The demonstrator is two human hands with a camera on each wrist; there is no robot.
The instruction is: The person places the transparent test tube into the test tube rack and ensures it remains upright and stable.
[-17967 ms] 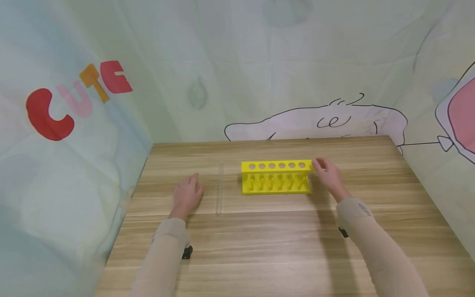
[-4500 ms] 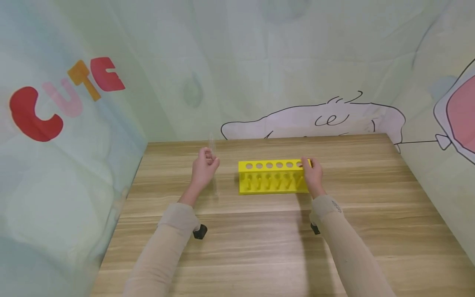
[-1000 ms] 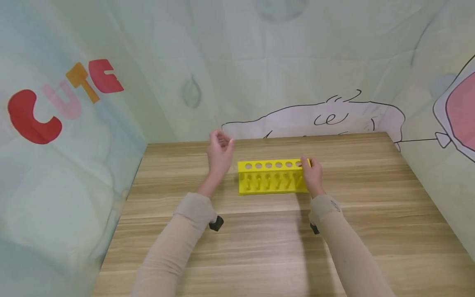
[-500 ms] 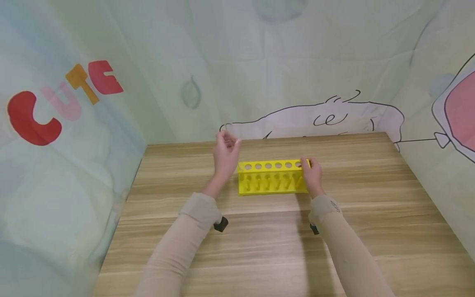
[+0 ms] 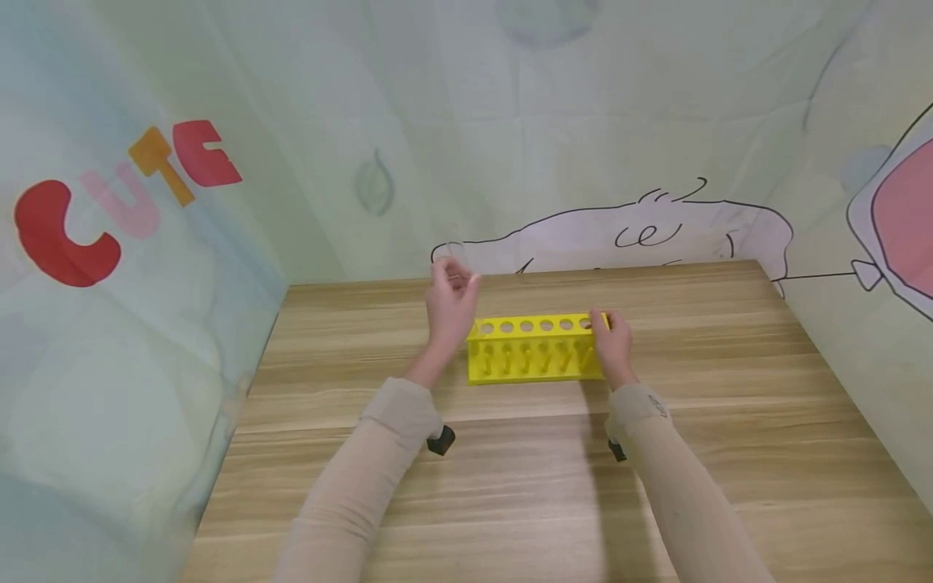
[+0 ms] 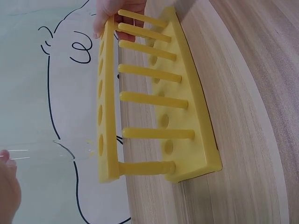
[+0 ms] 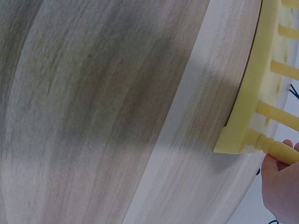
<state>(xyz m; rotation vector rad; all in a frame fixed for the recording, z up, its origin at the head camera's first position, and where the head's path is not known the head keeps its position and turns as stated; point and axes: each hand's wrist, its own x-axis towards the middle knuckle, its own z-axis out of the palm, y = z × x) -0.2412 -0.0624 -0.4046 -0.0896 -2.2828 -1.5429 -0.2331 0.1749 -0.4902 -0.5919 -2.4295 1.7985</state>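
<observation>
A clear glass test tube (image 6: 51, 150) is pinched by my left hand (image 5: 452, 304), raised just beyond the left end of the yellow test tube rack (image 5: 539, 372). In the left wrist view the tube's lower end is close to the rack's top bar (image 6: 108, 163), near its end hole; I cannot tell whether it touches or enters the hole. My right hand (image 5: 614, 344) grips the rack's right end, thumb and fingers around the top bar and end post (image 7: 280, 151). The rack stands upright, with a row of pegs along its base.
The rack stands on a wood-grain table (image 5: 525, 486). Behind and at the sides hangs a printed cloth (image 5: 321, 121) with cartoon drawings and coloured letters. A black wrist camera (image 5: 440, 440) sits at my left cuff.
The test tube, first lying on the table, was picked up by my left hand, which has moved up and right to the rack's left end. My right hand took hold of the rack and stays there.
</observation>
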